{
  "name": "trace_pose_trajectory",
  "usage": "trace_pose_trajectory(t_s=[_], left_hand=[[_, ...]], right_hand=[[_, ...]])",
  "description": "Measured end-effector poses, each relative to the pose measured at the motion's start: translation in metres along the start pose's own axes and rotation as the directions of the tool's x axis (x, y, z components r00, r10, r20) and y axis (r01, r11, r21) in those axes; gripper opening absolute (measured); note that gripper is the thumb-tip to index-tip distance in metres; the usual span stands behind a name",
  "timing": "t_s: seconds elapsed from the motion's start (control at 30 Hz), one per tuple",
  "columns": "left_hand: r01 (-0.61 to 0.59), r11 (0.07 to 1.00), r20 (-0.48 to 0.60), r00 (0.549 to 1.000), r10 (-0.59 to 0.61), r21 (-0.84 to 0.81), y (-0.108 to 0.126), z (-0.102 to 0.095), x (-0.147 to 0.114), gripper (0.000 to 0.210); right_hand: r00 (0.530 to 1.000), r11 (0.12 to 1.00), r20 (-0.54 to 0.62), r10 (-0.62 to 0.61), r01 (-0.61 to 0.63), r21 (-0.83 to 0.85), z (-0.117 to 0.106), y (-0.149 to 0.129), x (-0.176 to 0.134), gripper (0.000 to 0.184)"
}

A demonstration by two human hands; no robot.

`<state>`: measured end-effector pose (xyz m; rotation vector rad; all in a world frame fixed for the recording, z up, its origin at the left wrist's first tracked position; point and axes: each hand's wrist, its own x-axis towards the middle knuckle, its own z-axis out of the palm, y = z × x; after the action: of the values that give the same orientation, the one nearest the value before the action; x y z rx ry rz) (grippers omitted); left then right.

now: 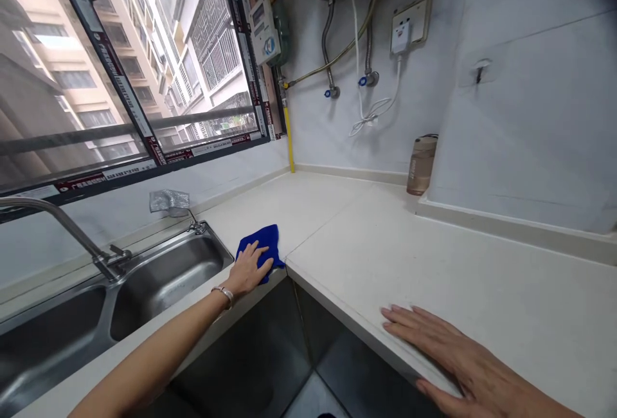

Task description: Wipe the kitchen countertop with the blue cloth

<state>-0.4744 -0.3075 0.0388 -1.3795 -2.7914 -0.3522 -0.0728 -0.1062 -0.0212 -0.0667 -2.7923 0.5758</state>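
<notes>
My left hand [248, 269] lies with its fingers spread on a blue cloth [270, 238], pressing it against the white countertop [357, 244]. The cloth is at the counter's inner corner, just right of the sink. A bracelet [225, 296] circles my left wrist. At the lower right, my right hand [434, 347] rests by the counter's front edge with its fingers stretched out. Nothing is in it, and its thumb hangs lower, beside the edge.
A steel double sink [108, 315] with a curved faucet [67, 222] lies to the left under the window [144, 83]. A brownish bottle [421, 166] stands by the wall at the back right. Hoses, a plug [401, 36] and a yellow pipe [289, 138] run along the wall.
</notes>
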Motion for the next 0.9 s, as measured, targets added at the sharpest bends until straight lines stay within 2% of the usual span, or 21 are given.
trace_pose_trajectory(t_s=[0.17, 0.3, 0.5, 0.63, 0.77, 0.9], left_hand=[[-0.021, 1.000, -0.015, 1.000, 0.022, 0.018, 0.003, 0.001, -0.024, 0.064], [-0.055, 0.998, -0.026, 0.998, 0.056, 0.031, 0.002, 0.004, -0.020, 0.060], [-0.099, 0.995, -0.002, 0.995, 0.099, 0.000, -0.004, 0.007, 0.010, 0.056], [-0.061, 0.998, -0.023, 0.998, 0.061, 0.004, -0.007, 0.009, 0.034, 0.055], [-0.004, 1.000, -0.046, 0.999, 0.004, 0.005, -0.010, 0.009, 0.058, 0.056], [0.039, 0.999, -0.057, 0.998, -0.038, 0.007, -0.017, 0.010, 0.080, 0.057]], right_hand=[[0.998, 0.999, -0.043, -0.039, 0.038, -0.021, 0.000, 0.000, -0.001, 0.065], [0.997, 0.996, -0.066, -0.039, 0.033, -0.084, 0.001, -0.003, -0.001, 0.066], [0.994, 0.990, -0.084, -0.066, 0.055, -0.131, 0.000, -0.005, 0.001, 0.067], [0.995, 0.992, -0.081, -0.055, 0.045, -0.116, -0.002, -0.005, -0.003, 0.068], [0.996, 0.984, -0.079, -0.028, 0.014, -0.178, -0.001, -0.006, -0.006, 0.072], [0.990, 0.967, -0.096, -0.108, 0.082, -0.240, 0.004, 0.000, -0.007, 0.075]])
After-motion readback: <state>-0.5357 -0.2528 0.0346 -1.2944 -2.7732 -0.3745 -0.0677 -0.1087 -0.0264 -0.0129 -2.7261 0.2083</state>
